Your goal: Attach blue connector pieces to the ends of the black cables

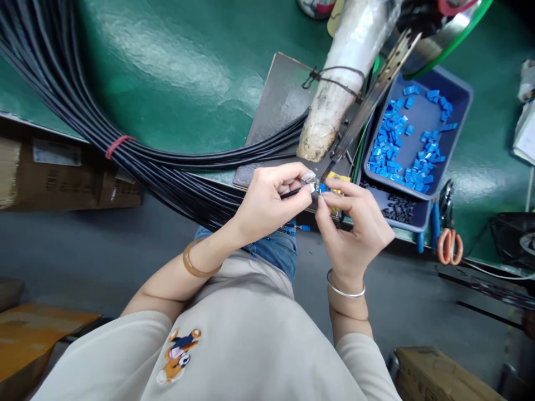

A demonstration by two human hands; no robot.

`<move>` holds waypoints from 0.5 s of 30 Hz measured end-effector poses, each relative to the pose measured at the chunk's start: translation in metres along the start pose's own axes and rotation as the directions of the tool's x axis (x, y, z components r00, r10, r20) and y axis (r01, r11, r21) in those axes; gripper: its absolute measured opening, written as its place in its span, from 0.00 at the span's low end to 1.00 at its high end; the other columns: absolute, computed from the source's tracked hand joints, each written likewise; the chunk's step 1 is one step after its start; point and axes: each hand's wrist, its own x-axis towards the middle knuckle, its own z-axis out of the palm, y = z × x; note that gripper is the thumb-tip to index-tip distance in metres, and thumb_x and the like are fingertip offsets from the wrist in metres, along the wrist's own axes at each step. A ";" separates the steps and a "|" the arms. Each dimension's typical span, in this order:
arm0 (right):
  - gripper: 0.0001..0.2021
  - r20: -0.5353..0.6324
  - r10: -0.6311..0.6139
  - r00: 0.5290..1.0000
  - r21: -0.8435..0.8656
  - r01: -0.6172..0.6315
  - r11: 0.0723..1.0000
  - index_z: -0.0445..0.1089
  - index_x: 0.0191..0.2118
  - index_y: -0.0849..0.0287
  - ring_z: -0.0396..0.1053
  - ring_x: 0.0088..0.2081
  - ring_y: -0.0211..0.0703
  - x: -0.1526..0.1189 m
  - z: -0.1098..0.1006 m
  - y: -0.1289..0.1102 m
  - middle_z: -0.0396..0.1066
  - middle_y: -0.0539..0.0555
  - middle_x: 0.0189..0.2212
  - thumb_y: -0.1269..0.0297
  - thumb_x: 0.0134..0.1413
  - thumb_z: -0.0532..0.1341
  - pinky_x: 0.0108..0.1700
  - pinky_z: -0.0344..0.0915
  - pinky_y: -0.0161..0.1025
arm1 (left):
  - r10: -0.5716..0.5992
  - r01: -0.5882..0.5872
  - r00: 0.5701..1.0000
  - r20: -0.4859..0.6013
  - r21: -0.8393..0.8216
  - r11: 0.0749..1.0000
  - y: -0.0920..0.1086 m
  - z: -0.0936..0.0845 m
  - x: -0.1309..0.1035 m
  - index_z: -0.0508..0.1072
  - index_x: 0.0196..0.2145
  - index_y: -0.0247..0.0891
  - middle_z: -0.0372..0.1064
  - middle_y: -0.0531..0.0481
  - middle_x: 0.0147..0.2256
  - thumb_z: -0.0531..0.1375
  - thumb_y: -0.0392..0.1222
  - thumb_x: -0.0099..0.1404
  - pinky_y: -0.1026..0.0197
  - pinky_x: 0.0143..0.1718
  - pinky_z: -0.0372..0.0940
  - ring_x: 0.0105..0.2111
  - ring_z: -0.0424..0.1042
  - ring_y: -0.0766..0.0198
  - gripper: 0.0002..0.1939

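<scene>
My left hand (278,195) is closed around the end of a black cable (290,194), its fingertips near some pale wrapping. Facing it, my right hand (351,217) pinches a small blue connector (323,188) between thumb and fingers. Cable end and connector meet between the two hands, beneath the tip of a soldering iron (340,147). The fingers partly cover the joint. Behind the right fingertips sits a yellow piece (337,178). A thick bundle of black cables (167,172) with a red tie (119,146) comes in from the left.
A grey-blue tray (457,120) holds several blue connectors; a lower tray (420,219) holds small black parts. Orange-handled scissors (450,247) hang at the table edge. A wrapped tube (338,83) slants over a metal plate (280,89) on the green table (167,61).
</scene>
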 end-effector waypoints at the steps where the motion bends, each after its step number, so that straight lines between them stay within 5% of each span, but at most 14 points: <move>1: 0.08 0.009 -0.009 1.000 -0.006 0.009 1.000 0.70 0.35 0.57 0.78 0.43 0.41 -0.001 0.000 0.000 0.78 0.52 0.39 0.77 0.52 0.65 0.45 0.74 0.38 | -0.021 0.021 1.000 0.009 -0.006 1.000 -0.002 0.000 0.000 0.71 0.28 0.34 0.60 0.55 0.23 0.58 0.31 0.61 0.70 0.23 0.53 0.22 0.57 0.75 0.04; 7: 0.09 0.034 -0.006 0.999 0.011 0.006 1.000 0.69 0.35 0.57 0.78 0.42 0.40 -0.005 -0.004 -0.002 0.78 0.51 0.37 0.78 0.52 0.64 0.43 0.74 0.36 | -0.138 0.148 0.985 0.101 -0.092 0.985 -0.002 -0.002 -0.006 0.70 0.30 0.34 0.59 0.56 0.22 0.59 0.34 0.61 0.70 0.22 0.53 0.20 0.55 0.76 0.01; 10: 0.08 -0.043 0.148 0.988 0.149 -0.140 0.979 0.70 0.34 0.56 0.78 0.35 0.40 -0.006 -0.015 -0.003 0.78 0.50 0.34 0.77 0.52 0.64 0.33 0.74 0.36 | -0.247 0.310 0.915 0.319 -0.167 0.936 0.000 -0.013 -0.008 0.70 0.33 0.34 0.61 0.57 0.19 0.60 0.36 0.60 0.71 0.19 0.52 0.18 0.57 0.75 0.04; 12: 0.06 -0.151 0.257 0.955 0.288 -0.206 0.935 0.70 0.34 0.56 0.73 0.24 0.35 -0.008 -0.025 -0.003 0.78 0.49 0.32 0.74 0.53 0.64 0.21 0.66 0.33 | -0.260 0.394 0.785 0.563 -0.130 0.910 0.001 -0.024 -0.004 0.72 0.31 0.33 0.66 0.54 0.18 0.60 0.38 0.60 0.70 0.20 0.54 0.17 0.61 0.73 0.05; 15: 0.04 -0.288 0.334 0.898 0.385 -0.211 0.899 0.69 0.32 0.57 0.66 0.16 0.32 -0.011 -0.039 -0.001 0.76 0.47 0.26 0.70 0.53 0.66 0.14 0.53 0.31 | -0.146 0.361 0.452 0.880 -0.031 0.932 0.008 -0.038 0.011 0.75 0.23 0.34 0.70 0.50 0.19 0.61 0.37 0.60 0.67 0.22 0.59 0.18 0.65 0.70 0.09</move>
